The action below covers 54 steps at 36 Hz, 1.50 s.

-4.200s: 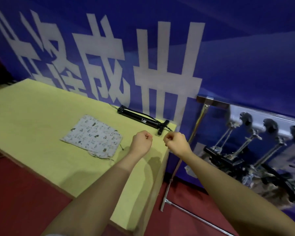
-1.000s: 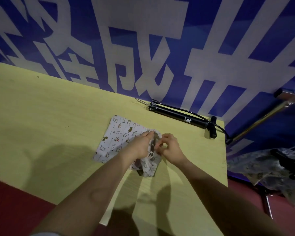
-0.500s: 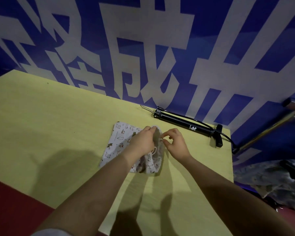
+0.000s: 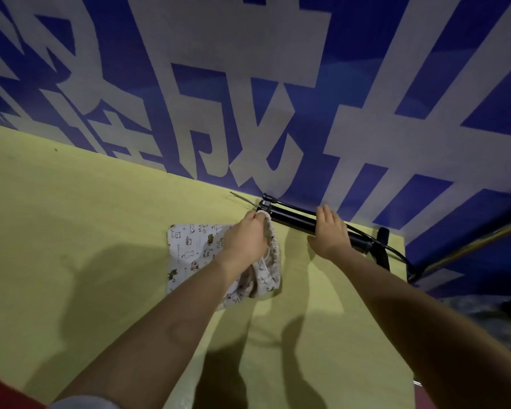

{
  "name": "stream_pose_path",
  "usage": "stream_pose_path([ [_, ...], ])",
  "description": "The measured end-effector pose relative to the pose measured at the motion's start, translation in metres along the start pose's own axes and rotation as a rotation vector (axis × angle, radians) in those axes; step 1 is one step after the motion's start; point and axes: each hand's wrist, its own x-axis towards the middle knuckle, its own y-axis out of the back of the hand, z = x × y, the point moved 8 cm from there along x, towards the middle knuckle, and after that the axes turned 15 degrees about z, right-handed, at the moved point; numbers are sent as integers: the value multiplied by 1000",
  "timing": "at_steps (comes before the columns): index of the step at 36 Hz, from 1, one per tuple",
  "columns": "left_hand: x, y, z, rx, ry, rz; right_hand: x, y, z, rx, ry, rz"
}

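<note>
A white drawstring pouch (image 4: 189,246) printed with small animals lies on the yellow table (image 4: 71,216). My left hand (image 4: 245,240) pinches the gathered rim of its mouth and holds that rim lifted toward the wall. A black hand pump (image 4: 295,224) lies along the table's far edge, by the blue banner. My right hand (image 4: 331,231) lies over the pump's barrel with its fingers draped across it; how firmly it holds I cannot tell.
A blue banner (image 4: 248,84) with large white characters stands right behind the table. The table's right edge (image 4: 407,290) runs just past the pump's foot. Dark metal gear and clear plastic (image 4: 499,320) lie on the floor to the right.
My right hand has left the pouch's mouth and moved right onto the pump. My left hand has kept the rim and raised it toward the pump's end. The camera has moved closer.
</note>
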Motion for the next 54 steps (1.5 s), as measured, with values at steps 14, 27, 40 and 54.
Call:
stream_pose_path([
  [14, 5, -20, -17, -36, 8, -19, 4, -25, -6, -193, 197, -6],
  [27, -30, 4, -18, -97, -5, -17, -30, 39, -18, 59, 111, 104],
  [40, -63, 22, -12, -140, 44, -149, -96, 105, -4, 326, 39, 325],
  [54, -74, 49, -1, -218, 8, -134, -136, 104, -27, 9, 345, 194],
])
